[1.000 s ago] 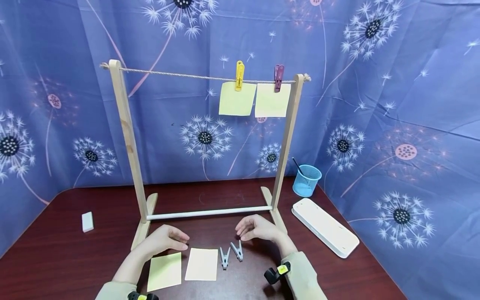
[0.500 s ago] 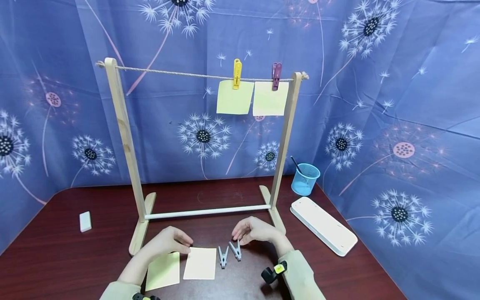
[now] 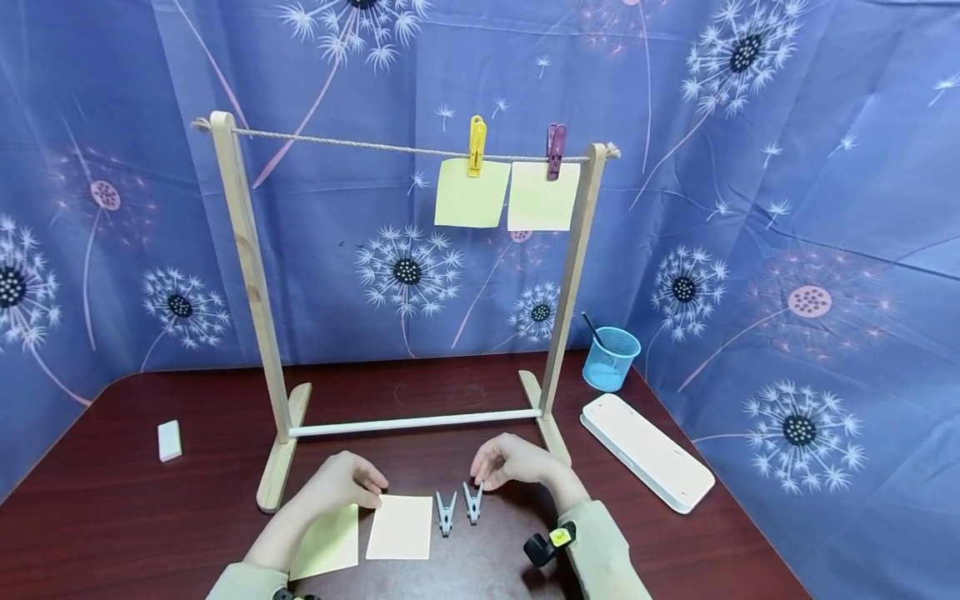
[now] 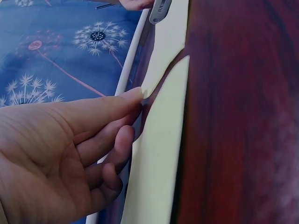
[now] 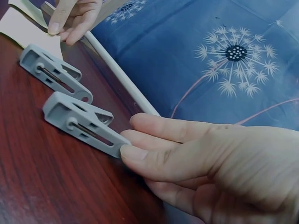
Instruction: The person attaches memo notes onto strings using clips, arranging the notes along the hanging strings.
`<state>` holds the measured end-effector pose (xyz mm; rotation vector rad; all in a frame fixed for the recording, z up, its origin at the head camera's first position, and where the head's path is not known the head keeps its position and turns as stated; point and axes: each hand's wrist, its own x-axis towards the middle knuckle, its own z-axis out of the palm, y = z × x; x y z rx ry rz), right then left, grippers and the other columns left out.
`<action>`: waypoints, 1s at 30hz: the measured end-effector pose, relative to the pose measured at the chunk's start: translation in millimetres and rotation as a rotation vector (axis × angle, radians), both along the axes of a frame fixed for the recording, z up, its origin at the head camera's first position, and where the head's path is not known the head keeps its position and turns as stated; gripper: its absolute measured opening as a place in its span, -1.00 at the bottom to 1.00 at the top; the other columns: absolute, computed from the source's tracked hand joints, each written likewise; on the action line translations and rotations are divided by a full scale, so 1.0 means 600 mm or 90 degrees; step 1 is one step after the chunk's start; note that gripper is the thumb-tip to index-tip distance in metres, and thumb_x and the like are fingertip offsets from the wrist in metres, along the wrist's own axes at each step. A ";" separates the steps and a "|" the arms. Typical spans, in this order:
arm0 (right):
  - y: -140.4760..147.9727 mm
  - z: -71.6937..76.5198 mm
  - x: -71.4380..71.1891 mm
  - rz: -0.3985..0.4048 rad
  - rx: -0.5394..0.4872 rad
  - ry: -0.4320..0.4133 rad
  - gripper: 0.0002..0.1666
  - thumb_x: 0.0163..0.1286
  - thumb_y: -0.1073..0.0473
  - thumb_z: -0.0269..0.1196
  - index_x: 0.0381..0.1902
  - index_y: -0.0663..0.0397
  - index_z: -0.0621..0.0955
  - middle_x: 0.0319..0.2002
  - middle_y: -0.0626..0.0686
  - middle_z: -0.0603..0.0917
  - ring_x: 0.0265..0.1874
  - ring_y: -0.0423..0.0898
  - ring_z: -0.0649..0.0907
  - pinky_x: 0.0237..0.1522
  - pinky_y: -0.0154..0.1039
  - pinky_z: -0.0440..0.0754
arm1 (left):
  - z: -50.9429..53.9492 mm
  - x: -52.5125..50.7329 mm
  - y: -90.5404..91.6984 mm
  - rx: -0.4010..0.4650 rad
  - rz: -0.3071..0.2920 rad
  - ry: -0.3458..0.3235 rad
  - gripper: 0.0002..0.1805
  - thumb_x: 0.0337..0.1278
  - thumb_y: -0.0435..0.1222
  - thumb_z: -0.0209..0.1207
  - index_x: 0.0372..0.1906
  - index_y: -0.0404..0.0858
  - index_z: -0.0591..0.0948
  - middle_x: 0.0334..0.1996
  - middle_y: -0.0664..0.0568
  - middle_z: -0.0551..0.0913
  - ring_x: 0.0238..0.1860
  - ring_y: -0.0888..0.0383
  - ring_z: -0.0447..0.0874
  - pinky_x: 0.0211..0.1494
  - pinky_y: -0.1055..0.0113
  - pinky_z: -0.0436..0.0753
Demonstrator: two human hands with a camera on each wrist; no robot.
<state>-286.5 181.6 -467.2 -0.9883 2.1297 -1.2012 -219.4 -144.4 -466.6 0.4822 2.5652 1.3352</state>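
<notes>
My left hand (image 3: 341, 483) pinches the upper left corner of a pale yellow sticky note (image 3: 400, 533), which lies on the table; in the left wrist view the thumb (image 4: 114, 105) covers that corner. A greener yellow note (image 3: 330, 543) lies to its left, partly under the left wrist. With thumb and fingertips, my right hand (image 3: 517, 462) pinches one leg end of a grey clothespin (image 5: 81, 123). Beside it, a second grey clothespin (image 5: 53, 72) lies between that one and the notes, untouched.
A wooden frame (image 3: 255, 283) with a rope (image 3: 345, 143) stands behind the hands. Two notes hang there from a yellow clothespin (image 3: 477, 148) and a purple clothespin (image 3: 555, 152). A white case (image 3: 648, 454) and blue mesh cup (image 3: 611, 360) sit right, an eraser (image 3: 169, 440) left.
The left hand has moved right and taken the note's corner. My right hand has come down onto the right clothespin, which has turned slightly.
</notes>
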 end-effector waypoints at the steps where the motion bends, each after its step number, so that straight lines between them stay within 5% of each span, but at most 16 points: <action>1: 0.001 0.000 0.000 -0.002 0.003 -0.002 -0.77 0.14 0.49 0.35 -0.20 0.43 0.65 -0.28 0.35 0.73 -0.37 -0.34 0.67 -0.29 -0.43 0.63 | -0.001 0.000 0.001 0.000 0.003 0.002 -0.79 -0.12 -0.43 0.42 -0.28 -0.38 0.74 -0.42 -0.07 0.77 -0.37 0.15 0.70 -0.31 0.26 0.62; 6: 0.012 -0.001 -0.002 -0.017 0.005 -0.006 -0.78 0.13 0.50 0.35 -0.22 0.47 0.64 -0.30 0.35 0.72 -0.38 -0.35 0.66 -0.28 -0.43 0.63 | -0.002 0.001 0.002 0.006 0.031 0.001 -0.79 -0.11 -0.43 0.37 -0.26 -0.39 0.73 -0.46 -0.02 0.74 -0.40 0.20 0.64 -0.33 0.30 0.57; 16: 0.019 -0.004 -0.004 -0.126 -0.014 -0.007 -0.78 0.11 0.53 0.34 -0.24 0.51 0.63 -0.34 0.34 0.73 -0.40 -0.17 0.70 -0.32 -0.42 0.62 | 0.006 0.004 0.004 0.009 0.134 0.013 -0.76 -0.06 -0.40 0.33 -0.20 -0.38 0.73 -0.42 0.00 0.74 -0.38 0.22 0.63 -0.36 0.30 0.59; 22: 0.009 -0.008 -0.001 -0.193 -0.016 0.002 -0.79 0.08 0.51 0.37 -0.27 0.48 0.64 -0.36 0.32 0.74 -0.44 -0.29 0.67 -0.37 -0.42 0.59 | 0.001 0.002 0.003 -0.021 0.195 0.027 -0.78 -0.09 -0.40 0.35 -0.23 -0.33 0.75 -0.40 -0.02 0.76 -0.34 0.19 0.67 -0.26 0.29 0.56; 30: 0.012 -0.006 -0.005 -0.183 -0.026 0.023 -0.73 0.09 0.48 0.38 -0.21 0.47 0.63 -0.31 0.32 0.73 -0.37 -0.18 0.71 -0.36 -0.40 0.62 | 0.000 0.001 -0.002 -0.032 0.214 0.024 -0.78 -0.07 -0.38 0.36 -0.23 -0.32 0.74 -0.38 -0.05 0.77 -0.31 0.14 0.68 -0.26 0.30 0.57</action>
